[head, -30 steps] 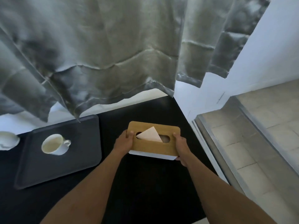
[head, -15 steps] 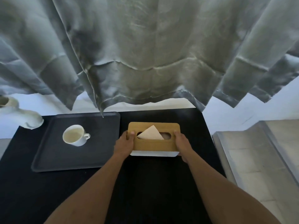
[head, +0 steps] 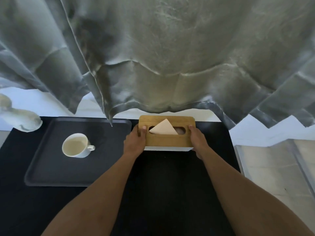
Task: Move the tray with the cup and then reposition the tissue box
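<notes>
Black table: both hands grip the tissue box.

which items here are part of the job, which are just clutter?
In the job:
tissue box, held at its ends by left hand and right hand
tray
cup on the tray

Just there:
curtain
pale ceramic piece at far left
black table

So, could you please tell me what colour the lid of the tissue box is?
Light brown wood on the tissue box lid, over a white base; the head view shows it.
</notes>
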Available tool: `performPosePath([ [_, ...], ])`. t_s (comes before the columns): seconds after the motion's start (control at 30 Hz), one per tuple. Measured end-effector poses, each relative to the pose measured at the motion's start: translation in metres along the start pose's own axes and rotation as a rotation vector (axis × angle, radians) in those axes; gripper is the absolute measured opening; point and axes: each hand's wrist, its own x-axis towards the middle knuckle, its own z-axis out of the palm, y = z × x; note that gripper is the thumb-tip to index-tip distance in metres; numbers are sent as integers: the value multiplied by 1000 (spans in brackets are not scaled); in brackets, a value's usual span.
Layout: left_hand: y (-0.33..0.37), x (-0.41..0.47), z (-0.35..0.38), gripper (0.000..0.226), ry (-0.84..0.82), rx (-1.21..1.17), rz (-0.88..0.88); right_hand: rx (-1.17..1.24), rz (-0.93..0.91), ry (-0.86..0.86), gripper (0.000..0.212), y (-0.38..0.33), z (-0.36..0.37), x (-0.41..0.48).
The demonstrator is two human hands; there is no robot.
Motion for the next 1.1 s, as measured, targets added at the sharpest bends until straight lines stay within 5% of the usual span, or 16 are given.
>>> performPosePath([
  [0.83, 14, 41, 13, 66, -45, 82, 22, 5, 45, 10, 32, -18, 1, 44],
  [1.1, 17, 21, 5, 69, -75, 25, -32, -39, -46, 97, 58, -12, -4, 25],
])
